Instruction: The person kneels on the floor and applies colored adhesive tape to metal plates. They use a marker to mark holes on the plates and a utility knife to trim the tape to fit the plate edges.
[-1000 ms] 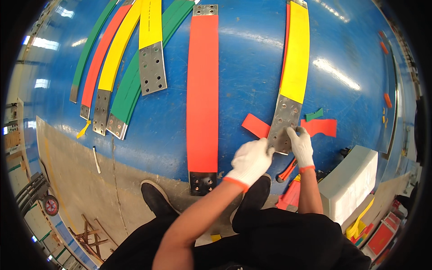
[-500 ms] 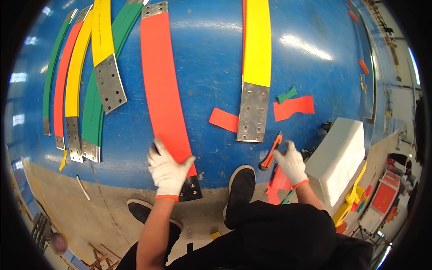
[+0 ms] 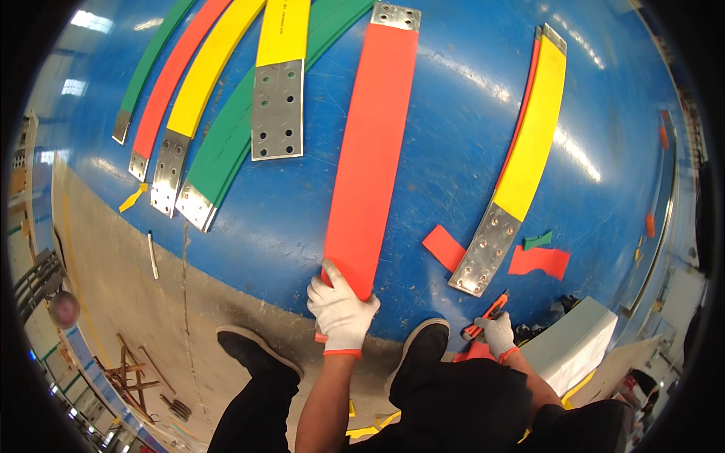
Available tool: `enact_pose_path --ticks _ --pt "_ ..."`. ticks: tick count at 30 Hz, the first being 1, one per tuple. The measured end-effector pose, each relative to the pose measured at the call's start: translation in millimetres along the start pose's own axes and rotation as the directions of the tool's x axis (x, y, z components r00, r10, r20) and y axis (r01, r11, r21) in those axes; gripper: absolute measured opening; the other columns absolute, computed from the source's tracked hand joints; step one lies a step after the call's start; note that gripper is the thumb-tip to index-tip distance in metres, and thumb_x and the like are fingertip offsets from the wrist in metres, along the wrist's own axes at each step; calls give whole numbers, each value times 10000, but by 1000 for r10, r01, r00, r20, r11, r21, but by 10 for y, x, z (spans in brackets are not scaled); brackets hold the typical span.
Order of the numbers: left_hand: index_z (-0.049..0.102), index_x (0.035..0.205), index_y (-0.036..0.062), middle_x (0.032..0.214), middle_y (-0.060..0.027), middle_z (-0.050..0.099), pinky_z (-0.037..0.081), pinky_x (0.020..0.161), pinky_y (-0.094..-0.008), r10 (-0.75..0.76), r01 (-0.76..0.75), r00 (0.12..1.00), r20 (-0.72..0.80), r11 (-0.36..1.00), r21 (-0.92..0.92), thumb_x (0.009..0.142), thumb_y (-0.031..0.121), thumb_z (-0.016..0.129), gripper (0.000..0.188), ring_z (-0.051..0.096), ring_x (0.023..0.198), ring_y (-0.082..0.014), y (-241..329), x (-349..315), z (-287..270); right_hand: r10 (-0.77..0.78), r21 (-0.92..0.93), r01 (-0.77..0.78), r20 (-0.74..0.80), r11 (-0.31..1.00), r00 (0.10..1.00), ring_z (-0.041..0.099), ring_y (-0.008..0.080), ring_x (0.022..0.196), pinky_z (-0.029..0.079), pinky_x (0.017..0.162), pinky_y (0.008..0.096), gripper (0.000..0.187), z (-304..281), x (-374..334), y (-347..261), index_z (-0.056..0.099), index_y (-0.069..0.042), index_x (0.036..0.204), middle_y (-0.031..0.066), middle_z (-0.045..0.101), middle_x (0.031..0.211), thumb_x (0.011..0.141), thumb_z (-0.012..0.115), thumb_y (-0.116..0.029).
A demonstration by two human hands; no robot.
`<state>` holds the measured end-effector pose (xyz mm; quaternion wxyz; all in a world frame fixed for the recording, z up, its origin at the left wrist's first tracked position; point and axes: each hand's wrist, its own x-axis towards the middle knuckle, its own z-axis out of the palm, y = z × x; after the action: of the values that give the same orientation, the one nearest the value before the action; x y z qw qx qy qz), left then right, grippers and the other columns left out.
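Above the glossy blue floor (image 3: 260,234), a white-gloved left hand (image 3: 340,311) spreads half-open over one flat red-sleeved metal bar (image 3: 376,151), the white-gloved right hand (image 3: 497,334) curling at an orange utility knife (image 3: 495,305), grips unclear.

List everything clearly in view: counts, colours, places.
Wide bar: one, red, centre
Left bars: at least five, green, red, yellow, upper left
Right bars: two, yellow and red, right
Scraps: several, red, green, yellow, right, left, bottom
Stick: one, white, lower left
Knife: one, orange, lower right
Block: one, whitish, lower right
Surface: one, blue, beneath bars
Shoes: two, black, bottom
Left hand: one, white-gloved, fingers on wide bar
Right hand: one, white-gloved, at knife
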<state>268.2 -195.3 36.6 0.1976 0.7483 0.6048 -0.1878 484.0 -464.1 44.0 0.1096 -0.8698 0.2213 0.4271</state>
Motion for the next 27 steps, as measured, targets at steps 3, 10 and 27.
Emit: enact_pose_path --ticks 3,10,27 --pt "152 1633 26 1353 -319 452 419 1114 -600 42 -42 999 -27 999 26 663 433 911 1297 480 1274 -481 -186 77 -41 -40 -61 33 -110 998 993 751 298 808 600 694 420 321 24 239 232 671 -15 1117 159 738 931 850 745 -178" --pt "231 1635 24 1409 -303 474 471 1063 -592 218 -201 971 -100 966 160 646 461 930 1288 530 1270 -448 -797 552 -382 -214 548 180 -3 817 977 668 272 618 587 572 422 128 21 348 478 570 -33 1078 130 639 782 950 582 -28" --pt "432 1511 -7 1304 -263 625 553 996 -494 400 -395 915 61 850 349 775 437 890 974 647 1203 -427 -2174 602 -2516 -629 307 550 346 777 696 620 145 581 536 550 315 354 556 -1000 -658 539 -19 1324 71 632 766 1114 535 -304"
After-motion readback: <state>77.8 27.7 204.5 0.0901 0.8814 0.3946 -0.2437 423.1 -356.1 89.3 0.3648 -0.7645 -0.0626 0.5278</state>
